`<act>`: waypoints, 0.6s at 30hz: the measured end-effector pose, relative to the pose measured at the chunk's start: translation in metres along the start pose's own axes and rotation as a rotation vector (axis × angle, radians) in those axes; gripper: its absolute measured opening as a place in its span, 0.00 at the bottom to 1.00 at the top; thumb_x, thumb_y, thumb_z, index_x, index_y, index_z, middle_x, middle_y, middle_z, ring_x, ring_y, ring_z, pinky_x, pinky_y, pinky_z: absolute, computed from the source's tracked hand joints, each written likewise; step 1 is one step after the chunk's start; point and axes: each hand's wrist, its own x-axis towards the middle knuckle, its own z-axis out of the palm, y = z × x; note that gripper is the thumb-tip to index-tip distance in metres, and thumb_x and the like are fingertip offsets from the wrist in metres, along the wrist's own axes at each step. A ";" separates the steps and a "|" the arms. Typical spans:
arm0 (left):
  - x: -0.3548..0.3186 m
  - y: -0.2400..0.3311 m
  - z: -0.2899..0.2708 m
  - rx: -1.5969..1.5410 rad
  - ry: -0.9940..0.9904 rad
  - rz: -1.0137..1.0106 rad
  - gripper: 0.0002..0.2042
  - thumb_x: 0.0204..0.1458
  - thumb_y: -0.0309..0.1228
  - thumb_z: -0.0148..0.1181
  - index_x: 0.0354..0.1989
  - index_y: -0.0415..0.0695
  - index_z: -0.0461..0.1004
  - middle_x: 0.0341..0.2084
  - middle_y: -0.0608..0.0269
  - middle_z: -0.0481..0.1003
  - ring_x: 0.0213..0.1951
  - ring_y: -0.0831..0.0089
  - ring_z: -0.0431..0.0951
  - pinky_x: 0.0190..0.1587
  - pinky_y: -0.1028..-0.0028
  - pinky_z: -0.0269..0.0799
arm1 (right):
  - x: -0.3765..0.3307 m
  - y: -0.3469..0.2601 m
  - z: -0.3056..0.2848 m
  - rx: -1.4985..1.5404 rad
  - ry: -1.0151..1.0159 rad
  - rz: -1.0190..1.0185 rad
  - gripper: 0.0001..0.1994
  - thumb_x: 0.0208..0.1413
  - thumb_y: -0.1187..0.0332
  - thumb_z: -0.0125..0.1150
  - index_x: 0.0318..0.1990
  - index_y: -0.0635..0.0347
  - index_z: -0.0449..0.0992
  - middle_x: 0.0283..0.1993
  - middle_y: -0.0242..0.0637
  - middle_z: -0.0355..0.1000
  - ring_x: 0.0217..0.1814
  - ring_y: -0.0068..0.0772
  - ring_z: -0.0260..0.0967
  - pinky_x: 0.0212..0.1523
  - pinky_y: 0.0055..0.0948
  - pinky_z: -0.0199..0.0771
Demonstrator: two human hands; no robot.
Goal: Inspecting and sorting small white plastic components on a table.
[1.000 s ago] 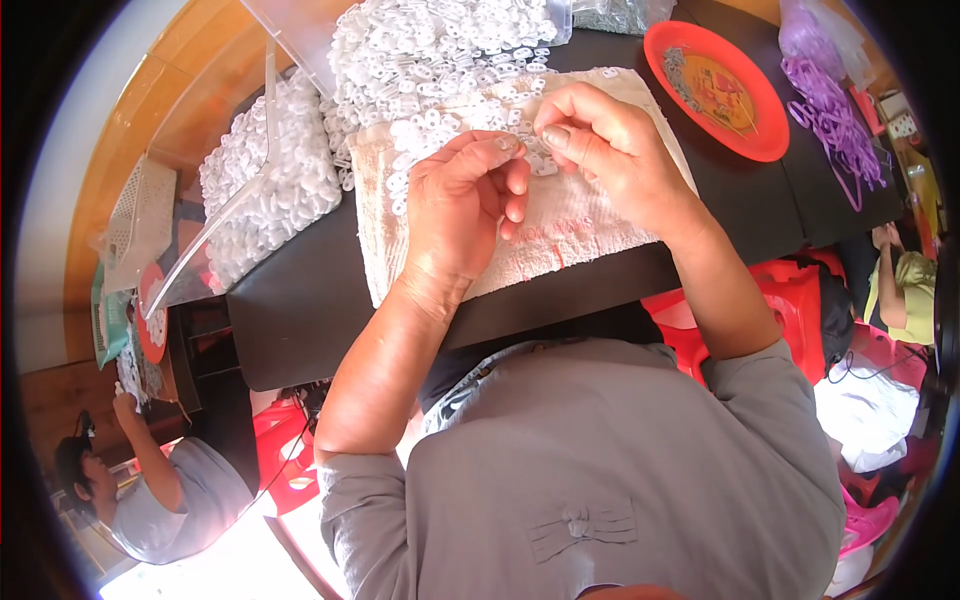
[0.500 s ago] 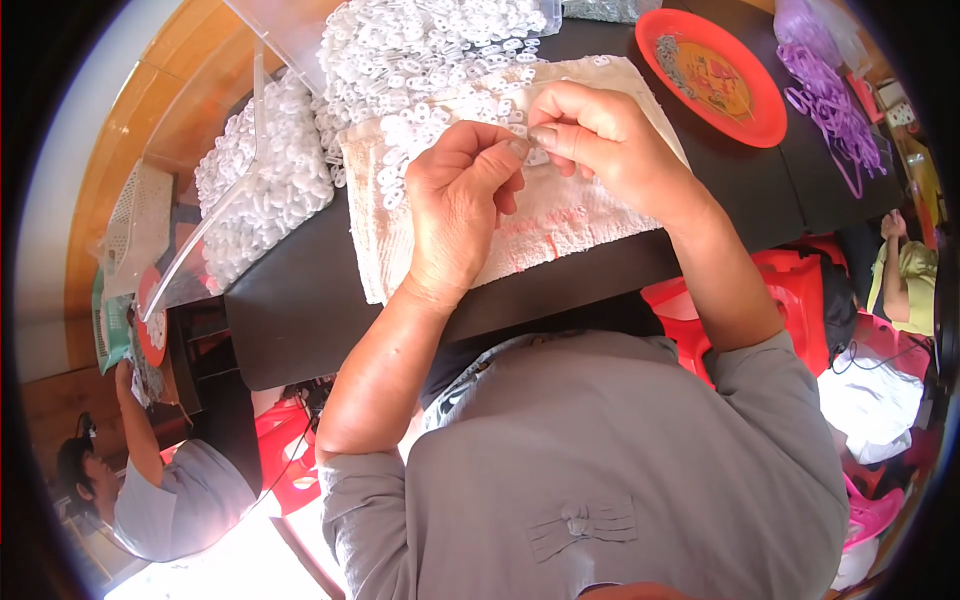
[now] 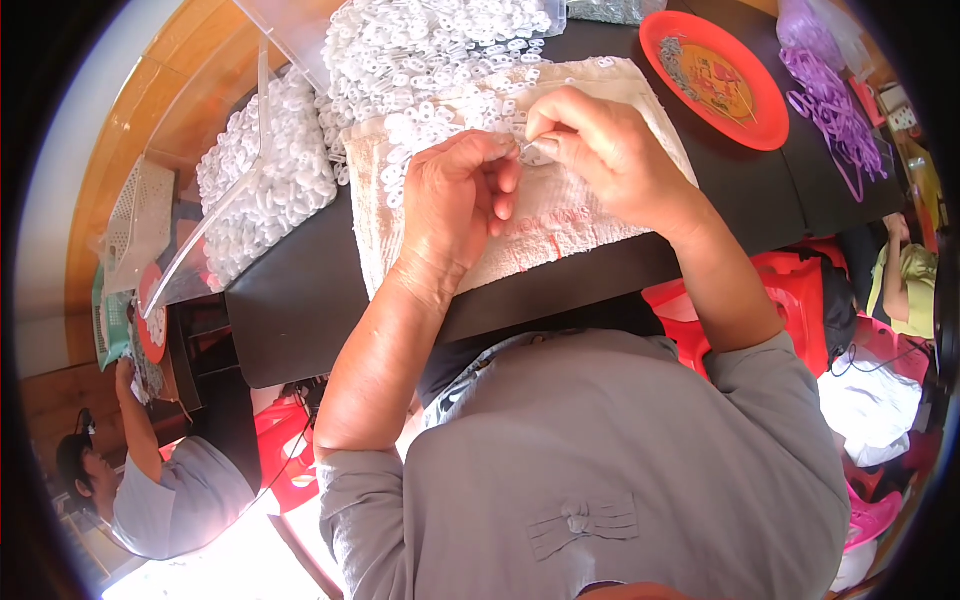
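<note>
My left hand (image 3: 455, 195) and my right hand (image 3: 612, 160) meet fingertip to fingertip above a cream towel (image 3: 378, 235) on the dark table. Each hand pinches with thumb and forefinger. A thin, tiny thing shows between the tips, too small to name; the left hand's other fingers curl loosely. Around and behind the left hand lie small white plastic pieces (image 3: 400, 130) with two holes each. They run back into a large heap (image 3: 410, 50) at the far side of the towel.
A clear plastic box (image 3: 213, 218) at the left holds more white pieces. At the far right stand an orange-red plate (image 3: 772, 112) with small grey bits and a tangle of purple strips (image 3: 830, 110). Other people (image 3: 180, 490) sit left and right. Red plastic seats (image 3: 790, 305) stand below the table.
My left hand has turned and its fingers have loosened and uncurled somewhat. The right fingertips have shifted slightly down and left, still pinching close to the left ones.
</note>
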 end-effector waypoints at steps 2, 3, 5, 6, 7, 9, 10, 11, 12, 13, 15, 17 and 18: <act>0.001 0.000 0.000 0.000 0.007 0.012 0.09 0.51 0.30 0.55 0.28 0.35 0.74 0.16 0.60 0.70 0.13 0.72 0.66 0.13 0.74 0.57 | 0.002 -0.001 -0.004 0.071 0.003 0.036 0.04 0.56 0.79 0.54 0.36 0.64 0.67 0.29 0.38 0.67 0.28 0.33 0.65 0.31 0.26 0.65; 0.001 0.001 0.000 -0.007 0.016 0.027 0.09 0.51 0.29 0.55 0.28 0.34 0.74 0.16 0.59 0.70 0.13 0.72 0.66 0.14 0.74 0.57 | 0.003 -0.002 -0.006 0.076 -0.019 0.036 0.03 0.56 0.78 0.55 0.36 0.64 0.67 0.29 0.39 0.66 0.27 0.33 0.65 0.31 0.26 0.65; 0.001 0.001 -0.001 -0.019 0.027 0.042 0.09 0.51 0.29 0.55 0.29 0.34 0.74 0.16 0.59 0.70 0.13 0.72 0.66 0.14 0.74 0.57 | 0.003 -0.001 -0.008 0.081 -0.045 0.035 0.03 0.56 0.78 0.55 0.35 0.63 0.68 0.28 0.39 0.66 0.27 0.33 0.64 0.31 0.25 0.65; 0.003 0.000 -0.003 -0.034 0.046 0.065 0.09 0.51 0.29 0.55 0.29 0.34 0.74 0.17 0.59 0.71 0.14 0.73 0.66 0.14 0.74 0.58 | 0.001 0.001 -0.008 0.021 -0.123 0.053 0.03 0.54 0.78 0.55 0.34 0.62 0.69 0.26 0.40 0.66 0.25 0.35 0.64 0.30 0.27 0.65; 0.004 0.000 -0.004 -0.049 0.066 0.088 0.09 0.51 0.28 0.55 0.30 0.33 0.75 0.17 0.60 0.71 0.14 0.73 0.67 0.15 0.74 0.58 | 0.000 0.002 -0.007 -0.040 -0.200 0.071 0.02 0.53 0.78 0.56 0.33 0.61 0.70 0.24 0.41 0.66 0.24 0.37 0.64 0.28 0.30 0.65; 0.004 0.003 -0.004 -0.054 0.072 0.099 0.08 0.51 0.28 0.55 0.30 0.33 0.75 0.17 0.60 0.71 0.14 0.73 0.67 0.15 0.74 0.58 | -0.004 0.002 -0.005 -0.198 -0.265 0.045 0.03 0.51 0.77 0.56 0.33 0.60 0.71 0.22 0.42 0.66 0.23 0.40 0.65 0.27 0.33 0.64; 0.004 0.004 -0.004 -0.054 0.075 0.112 0.08 0.51 0.27 0.55 0.31 0.33 0.75 0.17 0.60 0.71 0.14 0.73 0.67 0.16 0.75 0.59 | -0.006 0.002 -0.004 -0.357 -0.325 0.017 0.03 0.49 0.77 0.56 0.32 0.59 0.72 0.20 0.43 0.66 0.22 0.43 0.65 0.26 0.36 0.64; 0.004 0.004 -0.004 -0.056 0.077 0.114 0.08 0.51 0.27 0.55 0.31 0.33 0.75 0.17 0.60 0.71 0.14 0.73 0.67 0.16 0.75 0.59 | -0.006 0.001 -0.002 -0.357 -0.327 0.014 0.03 0.49 0.77 0.56 0.32 0.59 0.72 0.20 0.43 0.66 0.22 0.43 0.65 0.26 0.36 0.64; 0.004 0.004 -0.004 -0.058 0.072 0.121 0.08 0.51 0.27 0.56 0.31 0.33 0.75 0.17 0.60 0.71 0.14 0.74 0.67 0.16 0.75 0.59 | -0.006 0.000 -0.001 -0.438 -0.385 0.022 0.04 0.47 0.77 0.56 0.31 0.59 0.72 0.19 0.43 0.67 0.22 0.46 0.66 0.25 0.39 0.63; 0.003 0.004 -0.004 -0.060 0.067 0.127 0.07 0.51 0.27 0.56 0.31 0.34 0.75 0.17 0.61 0.71 0.14 0.74 0.67 0.16 0.75 0.59 | -0.006 0.000 0.000 -0.520 -0.442 0.029 0.04 0.45 0.78 0.56 0.30 0.58 0.73 0.18 0.44 0.67 0.22 0.49 0.66 0.25 0.42 0.62; 0.001 0.005 -0.003 -0.017 0.055 0.117 0.08 0.52 0.28 0.57 0.32 0.33 0.74 0.18 0.61 0.70 0.16 0.73 0.67 0.17 0.75 0.58 | -0.005 -0.001 -0.006 -0.448 -0.439 0.055 0.05 0.46 0.78 0.56 0.31 0.59 0.73 0.20 0.43 0.68 0.22 0.44 0.67 0.25 0.39 0.63; 0.000 0.006 -0.002 0.030 0.045 0.102 0.09 0.53 0.29 0.57 0.33 0.33 0.73 0.19 0.60 0.70 0.18 0.72 0.67 0.18 0.74 0.58 | -0.002 -0.002 -0.011 -0.371 -0.435 0.085 0.05 0.47 0.79 0.56 0.32 0.60 0.73 0.21 0.42 0.69 0.22 0.39 0.67 0.26 0.36 0.65; -0.001 0.006 -0.001 0.043 0.041 0.108 0.09 0.53 0.29 0.57 0.33 0.33 0.73 0.19 0.60 0.70 0.18 0.72 0.67 0.18 0.75 0.58 | 0.000 -0.001 -0.014 -0.242 -0.294 0.121 0.05 0.49 0.80 0.55 0.34 0.61 0.74 0.24 0.39 0.70 0.25 0.33 0.68 0.27 0.32 0.66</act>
